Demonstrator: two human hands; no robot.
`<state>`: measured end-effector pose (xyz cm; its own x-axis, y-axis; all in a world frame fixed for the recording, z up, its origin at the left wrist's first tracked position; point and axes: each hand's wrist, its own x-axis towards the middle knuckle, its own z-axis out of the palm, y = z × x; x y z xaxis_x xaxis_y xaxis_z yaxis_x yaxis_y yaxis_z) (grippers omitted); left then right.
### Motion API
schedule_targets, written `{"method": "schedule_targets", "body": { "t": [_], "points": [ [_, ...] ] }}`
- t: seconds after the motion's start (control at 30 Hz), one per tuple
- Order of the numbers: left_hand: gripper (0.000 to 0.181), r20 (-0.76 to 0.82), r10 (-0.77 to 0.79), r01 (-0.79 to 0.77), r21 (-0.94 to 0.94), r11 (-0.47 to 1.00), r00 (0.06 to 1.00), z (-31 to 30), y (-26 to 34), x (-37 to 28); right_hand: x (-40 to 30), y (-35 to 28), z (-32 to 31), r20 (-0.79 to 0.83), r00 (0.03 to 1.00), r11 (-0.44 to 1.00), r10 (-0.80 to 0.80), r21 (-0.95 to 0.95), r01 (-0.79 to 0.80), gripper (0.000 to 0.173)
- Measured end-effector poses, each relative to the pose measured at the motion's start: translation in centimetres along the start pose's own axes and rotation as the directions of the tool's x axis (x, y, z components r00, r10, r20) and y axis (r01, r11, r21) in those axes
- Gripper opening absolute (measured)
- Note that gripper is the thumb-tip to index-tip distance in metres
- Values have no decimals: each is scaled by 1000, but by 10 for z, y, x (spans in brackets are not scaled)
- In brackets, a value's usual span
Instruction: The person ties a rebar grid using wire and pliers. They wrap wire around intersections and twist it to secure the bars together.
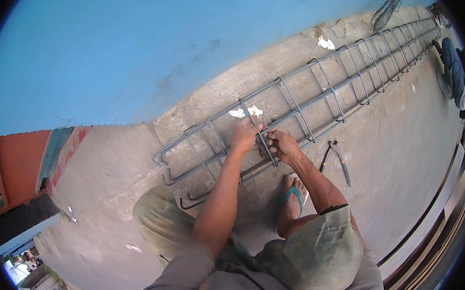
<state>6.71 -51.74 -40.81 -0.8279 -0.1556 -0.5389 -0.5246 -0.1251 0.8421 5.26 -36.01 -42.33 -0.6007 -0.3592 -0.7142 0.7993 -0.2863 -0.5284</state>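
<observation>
A long rebar cage (321,95) of lengthwise bars and square steel stirrups lies on the concrete before me. My left hand (246,134) grips a stirrup (271,153) near the cage's hooked end, its thumb along the stirrup's top. Just right of that stirrup, my right hand (283,145) has its fingers pinched close to the middle bar. Thin brown tie wire (261,148) shows between this hand and the stirrup, partly hidden by fingers and steel. End-cutting pincers (333,144) lie on the ground to the right, their handles spread.
A blue wall (114,48) runs along the cage's far side. Crumpled white scraps (325,43) and a bundle of thin wire (385,13) lie near it. At the far right is another person's leg (452,67). Long boards (432,244) are stacked on the right. My sandalled foot (295,196) stands beside the cage.
</observation>
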Motion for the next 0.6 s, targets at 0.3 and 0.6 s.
{"method": "schedule_targets", "body": {
  "t": [0.3, 0.6],
  "points": [
    [34, -62, 17, -19, -21, 1000, 998, 3, 11, 2, 12, -2, -2, 57, 996, 978, 67, -203, -54, 9],
    [27, 130, -94, 11, 533, 846, 987, -20, 41, -15, 4, -21, -4, 27, 986, 893, 165, -429, -138, 9]
  ]
}}
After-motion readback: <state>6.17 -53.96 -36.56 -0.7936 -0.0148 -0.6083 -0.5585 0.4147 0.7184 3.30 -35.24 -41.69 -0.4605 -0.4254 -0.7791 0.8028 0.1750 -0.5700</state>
